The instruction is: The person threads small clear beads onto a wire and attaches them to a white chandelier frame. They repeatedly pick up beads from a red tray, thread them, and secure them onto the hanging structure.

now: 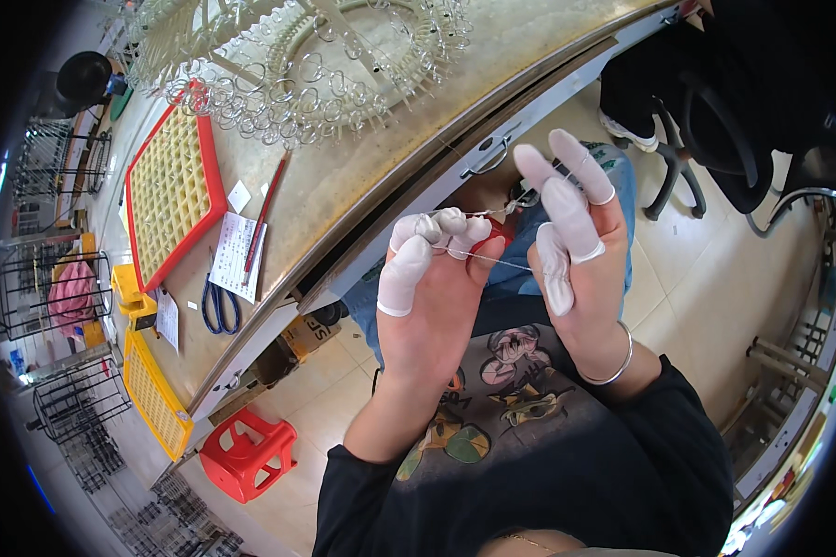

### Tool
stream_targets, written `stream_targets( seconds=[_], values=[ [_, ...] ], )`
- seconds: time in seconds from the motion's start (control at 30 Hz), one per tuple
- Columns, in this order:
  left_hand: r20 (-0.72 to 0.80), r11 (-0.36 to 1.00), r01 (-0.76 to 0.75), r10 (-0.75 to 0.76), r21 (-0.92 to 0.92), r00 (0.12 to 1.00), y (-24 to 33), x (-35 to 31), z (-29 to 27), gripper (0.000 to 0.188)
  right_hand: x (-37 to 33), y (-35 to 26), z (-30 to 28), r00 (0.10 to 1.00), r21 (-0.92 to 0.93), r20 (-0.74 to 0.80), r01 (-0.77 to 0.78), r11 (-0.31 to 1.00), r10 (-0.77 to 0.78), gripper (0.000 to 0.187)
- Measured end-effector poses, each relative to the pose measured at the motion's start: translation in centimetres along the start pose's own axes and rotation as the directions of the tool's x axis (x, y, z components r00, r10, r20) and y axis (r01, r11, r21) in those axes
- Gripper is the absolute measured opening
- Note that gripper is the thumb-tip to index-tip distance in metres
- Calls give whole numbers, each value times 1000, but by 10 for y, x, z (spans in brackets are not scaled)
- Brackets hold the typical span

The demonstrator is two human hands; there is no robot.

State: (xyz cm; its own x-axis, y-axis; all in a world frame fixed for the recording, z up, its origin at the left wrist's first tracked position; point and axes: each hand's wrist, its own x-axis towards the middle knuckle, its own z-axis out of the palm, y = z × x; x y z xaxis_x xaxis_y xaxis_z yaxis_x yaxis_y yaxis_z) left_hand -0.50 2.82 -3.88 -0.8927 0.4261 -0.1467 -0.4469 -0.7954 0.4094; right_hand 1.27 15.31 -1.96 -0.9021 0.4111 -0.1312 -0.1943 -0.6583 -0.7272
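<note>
Pale floor tiles (334, 422) spread below a long desk (330, 204), which curves across the upper left and has a drawer handle (486, 158) on its front edge. Just off that edge, a thin silvery chain (497, 261) is at the person's two hands, strung between them in front of the dark shirt (576, 464).

White covers sheathe the fingertips of both hands. The left hand (441, 297) has its fingers bent together toward the thumb, nearly closed, with the chain caught among the tips. The right hand (581, 251) is partly open: thumb and forefinger lie close to each other, while two other fingers point up and apart. One strand reaches the side of its thumb, but whether it is pinched there I cannot tell. A silver bangle (622, 362) circles the right wrist.

On the desk, a pale rack (344, 93) hung with many wire loops fills the far end. Near it lies a red-framed tray (172, 190) with a yellowish gridded face. Beside the tray are a printed paper (235, 252), a slim red pencil (266, 218) lying partly over it, and dark blue scissors (218, 302). A yellow tray (153, 395) lies at the desk's near corner, and a red stool (248, 455) stands on the floor just beside it.
</note>
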Motion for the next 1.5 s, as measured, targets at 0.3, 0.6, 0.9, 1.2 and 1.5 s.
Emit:
stream_targets(
  seconds=[0.3,0.6,0.9,1.2,1.5],
  values=[
    [2,995,-86,86,47,996,13,-1,3,16,7,-8,-9,987,-157,139,107,982,-85,27],
    [-124,343,71,135,937,983,128,-44,-13,11,46,-94,-54,720,-703,505,22,711,477,10],
    [-56,-297,111,185,949,981,171,-71,-26,13,57,-147,-80,818,-920,387,310,240,425,12],
    [-61,-283,175,368,943,928,175,-71,-34,10,50,-169,-95,935,-969,242,248,13,260,16],
    [160,-177,-40,745,983,648,171,-57,-56,16,52,-150,-109,957,-965,261,258,36,129,13]
  ],
)
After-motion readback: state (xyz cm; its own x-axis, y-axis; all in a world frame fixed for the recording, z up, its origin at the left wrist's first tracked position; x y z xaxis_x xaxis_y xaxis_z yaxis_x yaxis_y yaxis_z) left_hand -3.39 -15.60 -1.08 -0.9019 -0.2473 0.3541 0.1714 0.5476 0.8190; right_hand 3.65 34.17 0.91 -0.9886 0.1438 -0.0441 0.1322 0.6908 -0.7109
